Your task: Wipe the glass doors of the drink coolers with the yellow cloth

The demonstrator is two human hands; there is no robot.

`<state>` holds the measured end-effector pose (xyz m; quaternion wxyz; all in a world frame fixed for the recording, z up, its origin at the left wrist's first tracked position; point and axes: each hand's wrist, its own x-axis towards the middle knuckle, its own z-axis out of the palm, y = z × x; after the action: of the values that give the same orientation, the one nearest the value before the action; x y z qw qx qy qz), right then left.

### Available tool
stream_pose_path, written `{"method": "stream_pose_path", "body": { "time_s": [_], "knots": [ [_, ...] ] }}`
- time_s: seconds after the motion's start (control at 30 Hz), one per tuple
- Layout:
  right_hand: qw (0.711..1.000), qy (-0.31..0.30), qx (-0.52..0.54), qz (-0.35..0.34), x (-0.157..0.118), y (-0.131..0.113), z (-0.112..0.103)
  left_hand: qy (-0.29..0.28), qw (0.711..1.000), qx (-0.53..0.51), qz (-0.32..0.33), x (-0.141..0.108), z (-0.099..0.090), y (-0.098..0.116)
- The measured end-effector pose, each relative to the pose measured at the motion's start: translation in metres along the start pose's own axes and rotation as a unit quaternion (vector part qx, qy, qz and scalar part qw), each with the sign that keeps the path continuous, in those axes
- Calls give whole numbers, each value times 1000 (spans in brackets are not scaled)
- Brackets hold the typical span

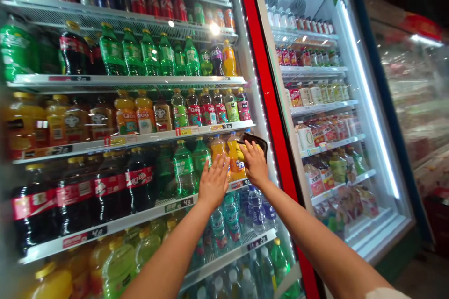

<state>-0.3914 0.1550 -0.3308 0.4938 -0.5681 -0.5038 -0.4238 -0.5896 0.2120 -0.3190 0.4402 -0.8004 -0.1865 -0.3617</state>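
My left hand (213, 182) lies flat on the glass door of a drinks cooler, its fingers stretched out and holding nothing. Behind it stand a green bottle (183, 168) and an orange drink bottle (218, 145). To its right, my right hand (256, 163) is raised against the door with its fingers spread over a yellow thing (240, 153). A dark-rimmed piece (258, 141) shows above and beside those fingers. I cannot make out what either of these is. Another orange bottle (233, 149) is partly covered by the right hand.
A red door frame (268, 88) runs down right of my hands. Shelves behind the glass hold cola bottles (108, 175), juice bottles (125, 110) and cans (138, 1). A second lit cooler (372, 98) with stocked shelves stands to the right.
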Motion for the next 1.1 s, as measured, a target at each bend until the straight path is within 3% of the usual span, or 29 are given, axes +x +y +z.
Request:
{"method": "stream_pose_path", "body": {
  "time_s": [0.07, 0.17, 0.23, 0.33, 0.43, 0.6, 0.7, 0.83, 0.9, 1.0, 1.1],
  "knots": [
    [999, -22, 7, -31, 19, 10, -8, 11, 1000, 2, -2, 3, 3, 2],
    [1000, -6, 10, 8, 34, 38, -18, 19, 1000, 0, -7, 8, 8, 6],
    [998, 25, 7, 55, 16, 55, -16, 18, 1000, -6, -11, 6, 10, 12],
    [993, 56, -4, 100, -38, 59, -4, 11, 1000, -20, -13, -1, 13, 21],
    [998, 10, -7, 64, -62, 49, 1, -3, 999, -32, 0, -2, 15, 29],
    [999, -31, -3, 41, -2, 56, -18, -9, 999, -34, -5, 17, 14, 35],
    [997, -9, -2, 71, -3, 67, -21, -11, 999, -38, -17, 17, 16, 37],
    [993, 36, -15, 112, -77, 54, -1, -3, 999, -42, -15, -5, 21, 38],
    [996, 10, -19, 82, -102, 38, 7, 2, 999, -43, -4, -14, 21, 37],
    [998, -32, -21, 54, -87, 18, 11, -2, 999, -50, 6, -15, 19, 32],
    [995, -17, -14, 95, -50, 9, 9, -11, 998, -59, -6, -8, 15, 28]
  ]
}}
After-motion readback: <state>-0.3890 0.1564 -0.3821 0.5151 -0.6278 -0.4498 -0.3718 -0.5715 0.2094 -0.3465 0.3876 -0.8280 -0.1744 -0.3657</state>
